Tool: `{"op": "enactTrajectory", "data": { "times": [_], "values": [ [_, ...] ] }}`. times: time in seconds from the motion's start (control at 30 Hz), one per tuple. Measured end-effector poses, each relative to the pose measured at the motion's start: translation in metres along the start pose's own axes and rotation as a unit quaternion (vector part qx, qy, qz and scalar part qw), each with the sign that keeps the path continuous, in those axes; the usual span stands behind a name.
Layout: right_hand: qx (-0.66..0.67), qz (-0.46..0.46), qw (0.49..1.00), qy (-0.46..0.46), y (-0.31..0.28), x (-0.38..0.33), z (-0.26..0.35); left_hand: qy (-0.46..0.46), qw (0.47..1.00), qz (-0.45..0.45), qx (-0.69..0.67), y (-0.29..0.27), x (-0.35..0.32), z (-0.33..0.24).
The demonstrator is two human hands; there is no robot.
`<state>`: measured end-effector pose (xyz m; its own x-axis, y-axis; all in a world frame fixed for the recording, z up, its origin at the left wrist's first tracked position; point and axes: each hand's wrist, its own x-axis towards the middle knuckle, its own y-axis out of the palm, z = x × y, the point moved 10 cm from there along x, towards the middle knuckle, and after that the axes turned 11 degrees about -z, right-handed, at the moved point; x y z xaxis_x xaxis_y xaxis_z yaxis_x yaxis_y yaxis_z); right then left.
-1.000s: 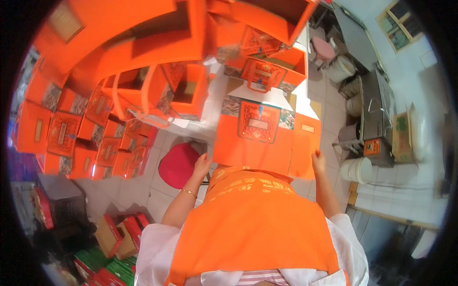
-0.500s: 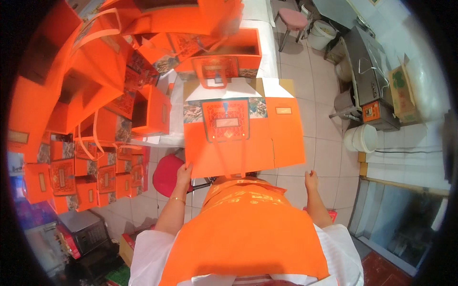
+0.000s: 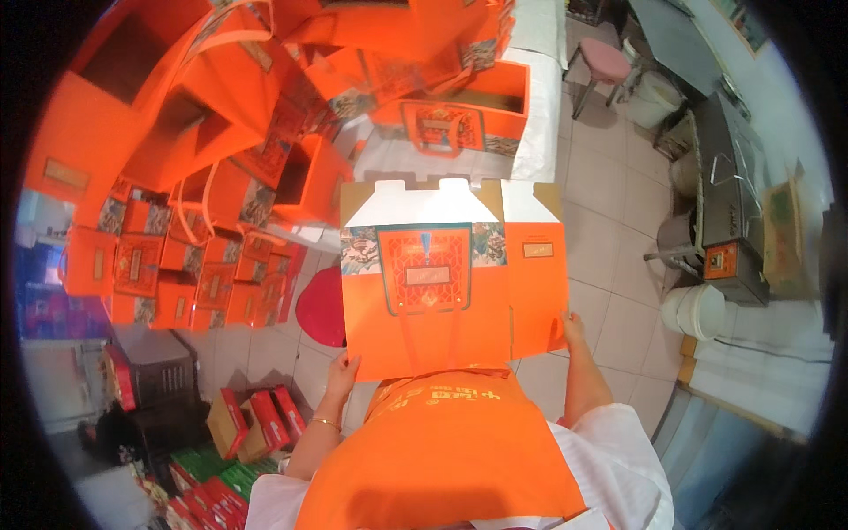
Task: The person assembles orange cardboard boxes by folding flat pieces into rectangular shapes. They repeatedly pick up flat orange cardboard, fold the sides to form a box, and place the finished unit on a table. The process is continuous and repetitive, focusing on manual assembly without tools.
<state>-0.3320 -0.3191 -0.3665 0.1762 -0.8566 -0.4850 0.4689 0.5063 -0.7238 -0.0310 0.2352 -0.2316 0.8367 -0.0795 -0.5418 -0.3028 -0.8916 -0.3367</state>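
Observation:
A flat, folded orange gift box [image 3: 477, 349] is held out in front of my waist. Its front carries a red patterned panel with a dark border, landscape prints beside it and a carry ribbon. White and brown cardboard flaps run along its far edge. At the near left corner my left hand [image 3: 343, 373] pinches the cardboard. My right hand [image 3: 574, 331] grips the right edge, fingers partly behind the board. An orange apron [image 3: 459, 433] touches or lies just behind the box's near edge.
Several assembled orange boxes [image 3: 137, 265] are piled at the left, and an open one [image 3: 508, 95] stands on the white-covered table [image 3: 541, 132]. A red stool [image 3: 320, 309] is at left, a pink stool [image 3: 605, 60] far right. White buckets [image 3: 698, 311] stand beside a grey metal cabinet [image 3: 733, 221].
My right hand, apart from the cardboard before, has taken hold of its right edge. The flat box has come nearer to me and away from the table; my left hand keeps its corner.

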Motion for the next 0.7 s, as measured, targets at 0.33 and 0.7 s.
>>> {"op": "enactTrajectory", "data": {
  "times": [0.33,0.7],
  "values": [
    [-0.085,-0.191,0.975,-0.082,-0.096,-0.021,0.069,-0.035,0.993,0.104,-0.053,0.013,-0.032,-0.026],
    [0.259,-0.287,0.896,-0.218,-0.207,-0.129,0.085,-0.096,0.968,0.122,-0.198,0.004,-0.003,0.062]
  ]
}}
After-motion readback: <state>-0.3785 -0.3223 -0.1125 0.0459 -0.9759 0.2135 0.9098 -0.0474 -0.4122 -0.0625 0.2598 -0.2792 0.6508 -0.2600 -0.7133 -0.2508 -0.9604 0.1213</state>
